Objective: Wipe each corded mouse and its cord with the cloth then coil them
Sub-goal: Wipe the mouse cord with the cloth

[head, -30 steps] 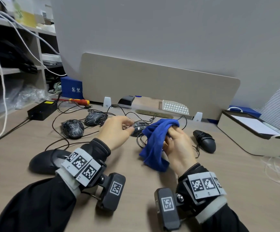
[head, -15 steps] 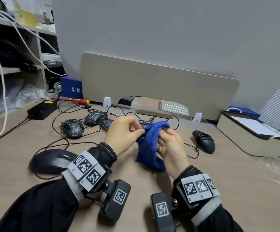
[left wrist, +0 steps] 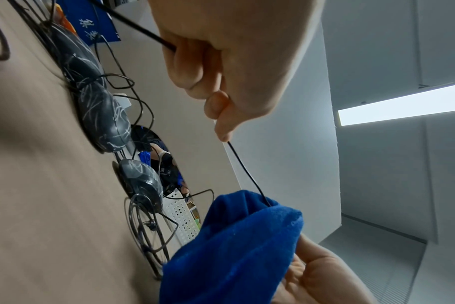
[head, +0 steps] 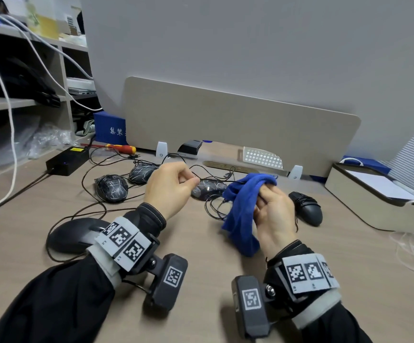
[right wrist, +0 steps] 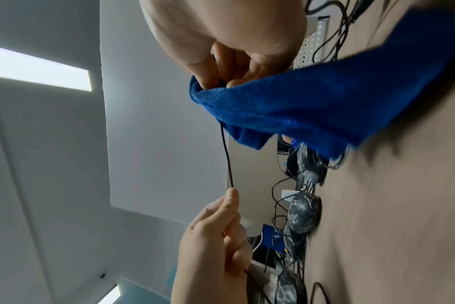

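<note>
The desk [head: 287, 280] carries several corded mice toward 11 and 12 o'clock. A blue cloth [head: 243, 206] hangs bunched from the right hand [head: 274, 214], whose fingers curl around it and squeeze the fold onto a thin black cord [left wrist: 246, 174]. At 9 o'clock of the cloth, the left hand [head: 168, 189] pinches that cord taut between thumb and forefinger.

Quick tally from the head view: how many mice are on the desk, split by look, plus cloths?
Patterned black mice: 3
Plain black mice: 2
Blue cloth: 1
Total: 6
</note>
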Tool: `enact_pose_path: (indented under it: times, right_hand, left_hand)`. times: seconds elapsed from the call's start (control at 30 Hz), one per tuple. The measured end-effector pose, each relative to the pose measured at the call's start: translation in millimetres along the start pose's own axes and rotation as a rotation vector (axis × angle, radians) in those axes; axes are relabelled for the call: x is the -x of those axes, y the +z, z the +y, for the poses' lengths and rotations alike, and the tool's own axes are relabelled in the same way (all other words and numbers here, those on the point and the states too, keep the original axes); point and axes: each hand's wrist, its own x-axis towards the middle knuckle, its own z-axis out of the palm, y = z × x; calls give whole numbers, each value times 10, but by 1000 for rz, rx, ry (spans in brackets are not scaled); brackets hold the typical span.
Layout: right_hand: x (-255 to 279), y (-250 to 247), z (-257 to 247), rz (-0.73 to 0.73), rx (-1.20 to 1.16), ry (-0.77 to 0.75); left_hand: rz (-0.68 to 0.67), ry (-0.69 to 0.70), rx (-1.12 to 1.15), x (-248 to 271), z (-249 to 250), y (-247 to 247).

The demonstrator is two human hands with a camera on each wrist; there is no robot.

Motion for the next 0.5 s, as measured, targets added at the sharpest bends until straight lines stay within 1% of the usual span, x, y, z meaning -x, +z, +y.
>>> enact_pose_path:
  times: [0.03,0.07,0.13,0.2,0.23,0.3,0.37,0.5]
  right_hand:
    - [12,16,10,-15,1,6]
    - [27,30,19,-31,10,13]
    - [25,34,44,-59,46,15]
    - [31,38,75,-100,88,22]
    - [42,53,93,-120,102,32]
    - [57,70,134,-144,133,50]
    - [80,85,145,-148,143,67]
    - [64,68,130,-109,160,101]
  left_hand:
    - [-5,-14,-24,-9,-26,1]
    - [-42,-21,-43,-14,-49,8]
    - [-172,-15,-41,-6,-59,46]
    - [-288,2,69,33,-3,93]
    - [-321,13,137,60,40,120]
    - [-341,54,200,117,117,180]
    - [-317,82,183,147,133,220]
    - [-283,50,236,156,148,196]
